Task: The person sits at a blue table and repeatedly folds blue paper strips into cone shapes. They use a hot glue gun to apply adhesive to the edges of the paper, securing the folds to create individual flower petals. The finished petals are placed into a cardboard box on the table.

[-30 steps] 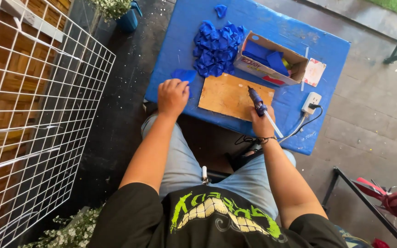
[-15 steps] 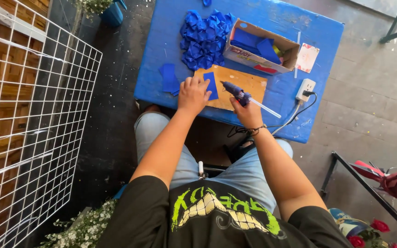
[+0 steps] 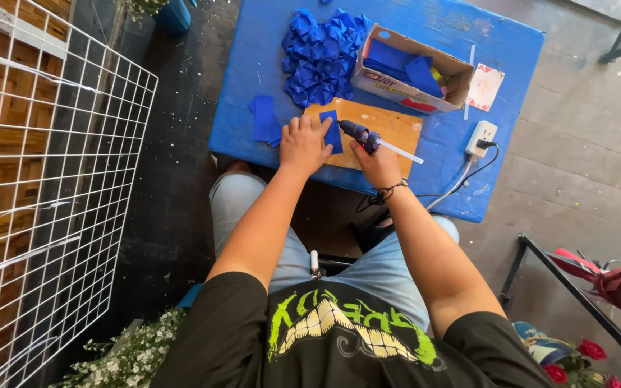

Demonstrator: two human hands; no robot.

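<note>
My left hand [image 3: 302,144] presses a small blue fabric piece [image 3: 330,132] flat on a brown wooden board [image 3: 389,126] at the near edge of the blue table [image 3: 425,29]. My right hand [image 3: 376,164] grips a glue gun [image 3: 362,135], whose nozzle points at the fabric piece; a white glue stick pokes out of its back end. A heap of folded blue fabric pieces [image 3: 319,59] lies just beyond the board. A few flat blue squares [image 3: 263,119] sit left of my left hand.
A cardboard box [image 3: 411,75] with blue pieces stands right of the heap. A white power strip [image 3: 481,139] with a cable lies at the table's right. A white wire grid [image 3: 44,194] leans on the left. White flowers [image 3: 131,356] and red roses [image 3: 576,359] lie on the floor.
My left hand carried a blue piece from the left of the board onto it and now holds it down. The right hand swung the glue gun leftwards, close to the piece.
</note>
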